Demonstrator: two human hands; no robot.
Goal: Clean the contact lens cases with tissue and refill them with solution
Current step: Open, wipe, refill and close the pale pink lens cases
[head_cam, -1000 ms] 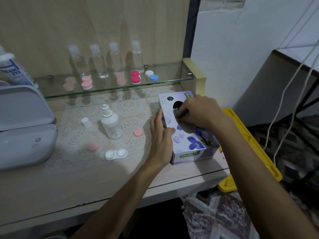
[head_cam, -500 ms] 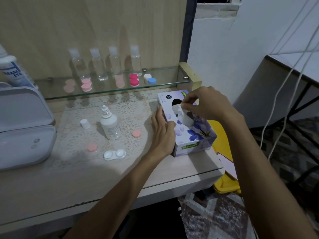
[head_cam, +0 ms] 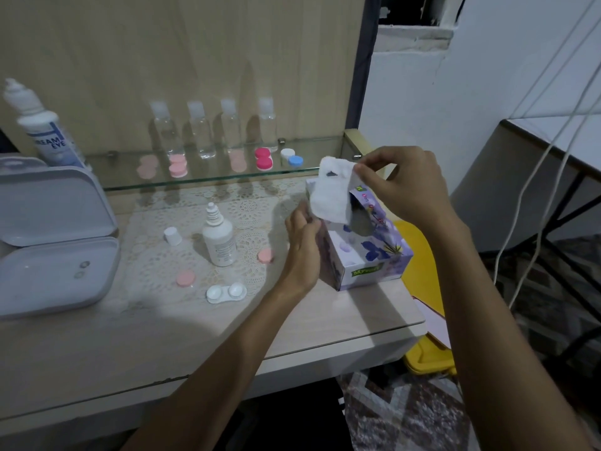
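At two o'clock on the desk, the right hand (head_cam: 400, 187) has drawn a tissue (head_cam: 331, 193) up out of the tissue box (head_cam: 374, 255), pinching its corner. The left hand (head_cam: 302, 242) still grips the box's side, so wiping the open lens case (head_cam: 226, 292) at six o'clock can probably begin.

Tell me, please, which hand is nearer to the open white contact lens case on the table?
Left. The left hand holds the tissue box just right of the lens case; the right hand pinches a tissue above the box, farther away.
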